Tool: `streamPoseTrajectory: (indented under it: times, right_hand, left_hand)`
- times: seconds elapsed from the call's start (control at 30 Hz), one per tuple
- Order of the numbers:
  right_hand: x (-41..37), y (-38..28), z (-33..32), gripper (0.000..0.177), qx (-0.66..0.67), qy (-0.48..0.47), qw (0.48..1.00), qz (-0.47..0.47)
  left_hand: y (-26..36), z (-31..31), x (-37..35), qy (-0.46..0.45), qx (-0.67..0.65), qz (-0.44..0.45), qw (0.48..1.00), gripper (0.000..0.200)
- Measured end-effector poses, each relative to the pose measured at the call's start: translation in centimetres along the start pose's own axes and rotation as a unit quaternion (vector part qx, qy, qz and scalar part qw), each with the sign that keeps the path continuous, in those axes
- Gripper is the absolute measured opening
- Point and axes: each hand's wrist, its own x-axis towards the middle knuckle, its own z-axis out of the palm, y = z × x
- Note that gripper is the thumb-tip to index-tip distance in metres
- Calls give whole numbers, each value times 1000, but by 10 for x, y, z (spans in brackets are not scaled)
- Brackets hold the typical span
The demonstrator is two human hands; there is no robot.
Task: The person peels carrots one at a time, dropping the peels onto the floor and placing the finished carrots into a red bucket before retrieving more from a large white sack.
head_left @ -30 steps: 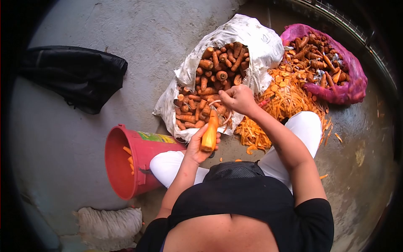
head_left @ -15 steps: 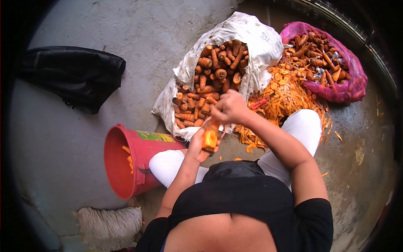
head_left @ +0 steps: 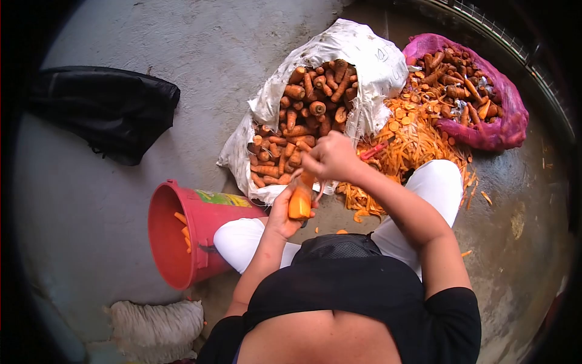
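My left hand [head_left: 282, 215] is wrapped round a carrot [head_left: 300, 206], whose bright orange, bare end points toward my body. Over the carrot's far end is my right hand [head_left: 332, 158], closed in a fist; whatever tool it grips is hidden by the fingers and blur. A thin strip of peel [head_left: 320, 189] hangs beside the carrot. Just beyond both hands, an open white sack [head_left: 379, 57] lies full of unpeeled carrots [head_left: 297, 130]. To the right of my right hand, a red-handled tool [head_left: 373, 151] rests on a heap of carrot peelings [head_left: 415, 142].
A red bucket [head_left: 209, 233] lies tipped on its side by my left knee, with a few peeled carrots [head_left: 183, 230] inside. A pink mesh sack [head_left: 506, 130] of carrots stands at the far right. Black cloth or plastic [head_left: 109, 109] and a whitish sack [head_left: 157, 327] lie at left.
My hands stay together on the carrot, which has shifted slightly and tilted a little. The whole view has moved very slightly. Nothing has been let go.
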Motion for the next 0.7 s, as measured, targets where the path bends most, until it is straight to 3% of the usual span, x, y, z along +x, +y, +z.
streamPoseTrajectory:
  times: [0.03, 0.23, 0.33, 0.37, 0.47, 0.53, 0.63, 0.7]
  right_hand:
    - [-3, -11, 0, 35, 18, -30, 999, -7]
    - [-8, -8, 10, 35, -17, 34, 995, -89]
    - [3, 38, 6, 45, -114, 52, 992, -17]
    - [9, 55, -4, 49, -235, -53, 969, 50]
    - [-5, 114, -4, 45, -334, 50, 938, 76]
    - [4, 90, -6, 42, -276, 68, 953, 105]
    - [10, 34, -7, 42, -88, -37, 988, 124]
    - [2, 19, 2, 36, -5, 54, 998, -23]
  left_hand:
    - [0, -1, 1, -24, -18, -4, 1000, 40]
    - [-2, -2, -2, -3, 69, 14, 997, 41]
    - [-3, -1, -7, -17, 68, -2, 998, 41]
    - [-3, -1, -10, -13, 83, -1, 996, 40]
    - [1, 2, -21, -16, 78, 1, 997, 41]
    - [6, -3, -18, -5, 29, -12, 999, 38]
    - [7, -13, -11, -15, -41, -45, 998, 37]
    - [4, -12, -8, -16, -57, -58, 997, 37]
